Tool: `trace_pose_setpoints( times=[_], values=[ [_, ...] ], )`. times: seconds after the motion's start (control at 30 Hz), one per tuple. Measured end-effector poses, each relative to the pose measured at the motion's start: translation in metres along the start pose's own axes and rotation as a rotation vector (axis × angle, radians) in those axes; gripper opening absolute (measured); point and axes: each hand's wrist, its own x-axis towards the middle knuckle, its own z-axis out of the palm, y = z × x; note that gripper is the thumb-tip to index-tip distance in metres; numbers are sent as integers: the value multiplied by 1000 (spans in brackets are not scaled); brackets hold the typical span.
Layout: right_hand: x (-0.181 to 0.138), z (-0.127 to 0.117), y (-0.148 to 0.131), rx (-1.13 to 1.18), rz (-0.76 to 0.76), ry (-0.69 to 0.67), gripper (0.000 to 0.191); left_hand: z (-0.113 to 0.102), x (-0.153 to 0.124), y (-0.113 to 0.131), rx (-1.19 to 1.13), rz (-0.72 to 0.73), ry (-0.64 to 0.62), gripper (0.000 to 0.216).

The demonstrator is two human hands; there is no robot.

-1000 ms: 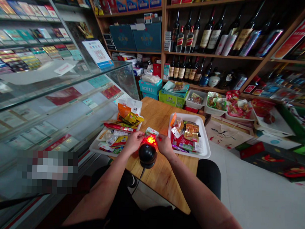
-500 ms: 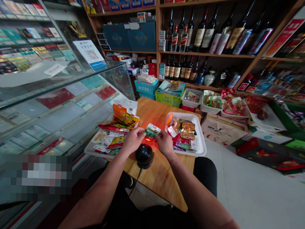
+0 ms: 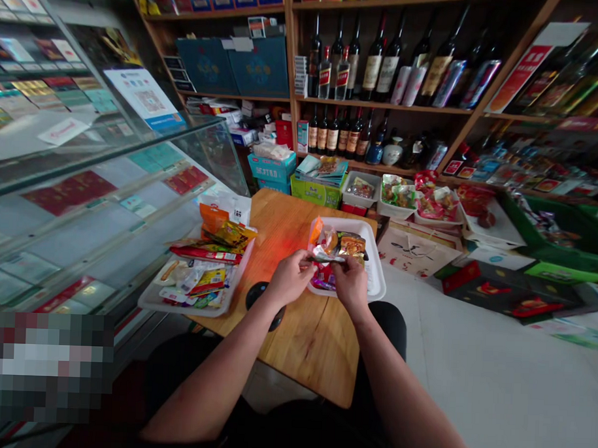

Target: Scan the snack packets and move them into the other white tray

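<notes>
Between my two hands, a small snack packet is stretched, tilted so that mostly its edge shows. My left hand pinches its left end, and my right hand pinches the right end. Both hands are over the near left part of a white tray that holds several snack packets. Partly behind my left forearm, a black barcode scanner stands on the wooden table, with a red glow on the wood beyond it. At the left, another white tray carries a pile of colourful snack packets.
A glass display counter runs along the left. Past the table's far edge are a green box, a blue box and bins of snacks. Shelves with bottles rise behind. Gift boxes stand on the floor at right.
Both hands have carried the snack packet rightward, from in front of the scanner to above the right tray. The packet has tipped from face-up to nearly edge-on. The view has shifted slightly right.
</notes>
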Motion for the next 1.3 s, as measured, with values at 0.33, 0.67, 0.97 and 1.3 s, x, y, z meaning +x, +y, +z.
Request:
trace_pose_setpoints(
  times=[0.33, 0.67, 0.97, 1.3],
  values=[
    [57, -16, 4, -84, -138, 74, 30, 38, 26, 1, 58, 53, 53, 40],
    [63, 5, 37, -203, -142, 60, 41, 27, -1, 4, 135, 84, 132, 41],
    [8, 25, 23, -59, -183, -29, 26, -19, -68, 14, 223, 75, 332, 26],
    [-30, 62, -26, 51, -255, -210, 22, -113, -122, -73, 353, -222, 613, 23]
  ],
)
